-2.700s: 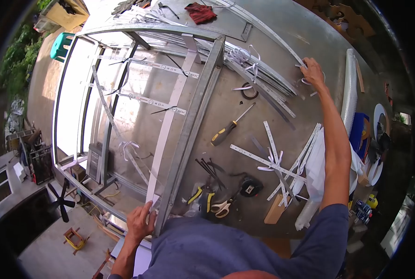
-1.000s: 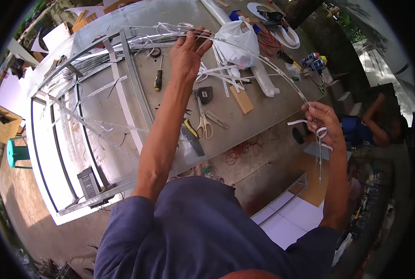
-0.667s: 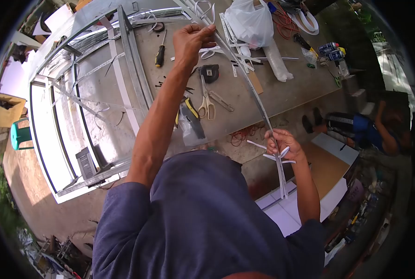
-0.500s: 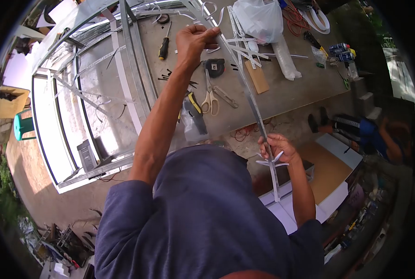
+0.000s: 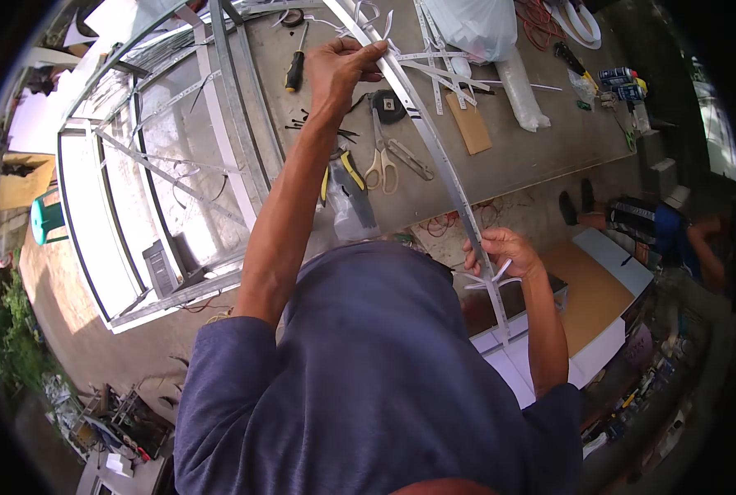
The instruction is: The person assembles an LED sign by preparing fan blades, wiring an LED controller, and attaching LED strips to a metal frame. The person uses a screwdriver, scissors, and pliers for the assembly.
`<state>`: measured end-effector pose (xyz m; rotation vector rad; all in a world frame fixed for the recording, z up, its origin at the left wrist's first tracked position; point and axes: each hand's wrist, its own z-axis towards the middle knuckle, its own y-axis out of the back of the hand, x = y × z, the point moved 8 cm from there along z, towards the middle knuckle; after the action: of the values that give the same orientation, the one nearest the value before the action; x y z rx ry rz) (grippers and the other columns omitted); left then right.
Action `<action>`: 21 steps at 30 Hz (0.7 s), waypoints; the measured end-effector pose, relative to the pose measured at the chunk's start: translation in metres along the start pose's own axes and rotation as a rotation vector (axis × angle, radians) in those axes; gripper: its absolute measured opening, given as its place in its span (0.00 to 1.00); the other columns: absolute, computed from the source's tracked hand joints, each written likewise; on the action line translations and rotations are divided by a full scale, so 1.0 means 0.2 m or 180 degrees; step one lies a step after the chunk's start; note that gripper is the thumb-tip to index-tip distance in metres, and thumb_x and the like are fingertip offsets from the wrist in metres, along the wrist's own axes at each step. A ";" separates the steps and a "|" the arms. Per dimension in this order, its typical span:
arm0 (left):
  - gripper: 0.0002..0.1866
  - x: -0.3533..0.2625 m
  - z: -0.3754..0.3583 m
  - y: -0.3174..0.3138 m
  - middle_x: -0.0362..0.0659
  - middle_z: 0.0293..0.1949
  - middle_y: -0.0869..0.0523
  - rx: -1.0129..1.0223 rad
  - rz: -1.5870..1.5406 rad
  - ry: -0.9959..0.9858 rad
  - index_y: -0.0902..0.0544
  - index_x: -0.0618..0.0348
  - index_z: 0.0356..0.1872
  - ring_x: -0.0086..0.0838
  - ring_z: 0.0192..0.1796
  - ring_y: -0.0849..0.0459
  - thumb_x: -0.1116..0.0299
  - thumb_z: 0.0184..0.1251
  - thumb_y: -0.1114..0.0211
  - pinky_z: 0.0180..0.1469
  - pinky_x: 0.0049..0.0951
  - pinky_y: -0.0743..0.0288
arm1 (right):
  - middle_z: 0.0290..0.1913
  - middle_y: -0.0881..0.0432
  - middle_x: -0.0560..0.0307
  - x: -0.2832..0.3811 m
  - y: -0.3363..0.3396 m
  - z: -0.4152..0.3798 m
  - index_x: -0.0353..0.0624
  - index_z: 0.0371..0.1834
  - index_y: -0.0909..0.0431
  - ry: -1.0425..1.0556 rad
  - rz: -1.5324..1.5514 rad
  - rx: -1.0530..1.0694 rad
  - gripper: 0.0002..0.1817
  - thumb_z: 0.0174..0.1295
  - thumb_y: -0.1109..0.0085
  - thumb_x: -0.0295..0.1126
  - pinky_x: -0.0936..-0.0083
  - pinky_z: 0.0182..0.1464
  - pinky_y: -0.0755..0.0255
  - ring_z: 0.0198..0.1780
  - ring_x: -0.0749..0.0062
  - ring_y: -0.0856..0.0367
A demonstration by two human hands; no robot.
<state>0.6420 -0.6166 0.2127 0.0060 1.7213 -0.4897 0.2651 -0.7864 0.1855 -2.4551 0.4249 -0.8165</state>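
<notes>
A long, thin silvery metal strip (image 5: 439,147) runs slantwise from the top of the view down past the table's front edge. My left hand (image 5: 343,70) pinches its upper part, thumb against the edge. Lower down, my right hand (image 5: 506,250) is closed around the strip near its lower end. Thin white ties (image 5: 494,281) are looped around it just below my right hand, and more white loops hang by the upper part. Scissors (image 5: 382,165) with pale handles and a black tape measure (image 5: 388,106) lie on the table between my arm and the strip.
A metal frame (image 5: 240,99) fills the left side of the table (image 5: 541,157). A screwdriver (image 5: 296,70), white slotted strips (image 5: 442,70), a plastic bag (image 5: 471,29) and a wooden piece (image 5: 467,124) lie about. Another person (image 5: 660,231) is at the right, beyond a cardboard sheet (image 5: 586,289).
The strip has turned, so its brighter face with dark marks now shows. Both hands keep their hold on it. The whole view has shifted slightly.
</notes>
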 end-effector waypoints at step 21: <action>0.15 -0.07 -0.04 0.06 0.50 0.34 0.11 0.0158 -0.0220 -0.0022 0.18 0.70 0.39 0.29 0.31 0.11 0.67 0.62 0.25 0.34 0.26 0.13 | 0.41 0.13 0.42 0.09 0.02 0.03 0.30 0.52 0.21 0.0213 -0.0841 -0.0329 0.21 0.67 0.39 0.39 0.71 0.48 0.21 0.38 0.66 0.14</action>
<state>0.6404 -0.5998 0.2237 -0.0195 1.7067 -0.5828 0.2834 -0.7948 0.1880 -2.6219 0.1708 -1.0091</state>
